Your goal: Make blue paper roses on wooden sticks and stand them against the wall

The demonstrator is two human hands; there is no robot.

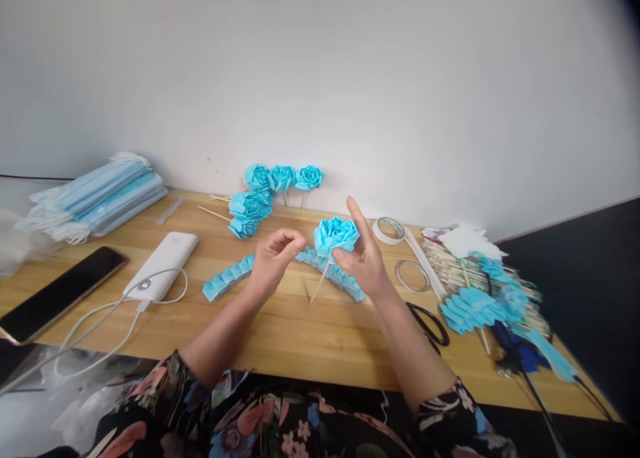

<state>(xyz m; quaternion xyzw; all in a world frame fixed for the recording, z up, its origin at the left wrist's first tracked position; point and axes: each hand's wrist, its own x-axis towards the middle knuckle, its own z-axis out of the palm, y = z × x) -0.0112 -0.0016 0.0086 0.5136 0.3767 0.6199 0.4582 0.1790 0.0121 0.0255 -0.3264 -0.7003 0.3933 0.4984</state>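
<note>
My right hand (363, 261) holds a blue folded flower (336, 235) upright, with the thumb against its base and the index finger pointing up behind it. A thin wooden stick (319, 285) slants down from the flower. To the left of the bloom, a small gap away, my left hand (273, 258) is closed with thumb and index fingertips together. Whatever those fingertips pinch, if anything, is too small to tell. Behind both hands a pleated blue strip (227, 279) curves across the wooden table (280, 341), partly hidden by my left hand.
Several blue flowers on sticks (250, 205) lie by the wall. At left are stacked face masks (110, 198), a phone (63, 291) and a white power bank (163, 265) with a cable. At right lie tape rolls (375, 230), black-handled scissors (440, 331) and pleated blue pieces (473, 308).
</note>
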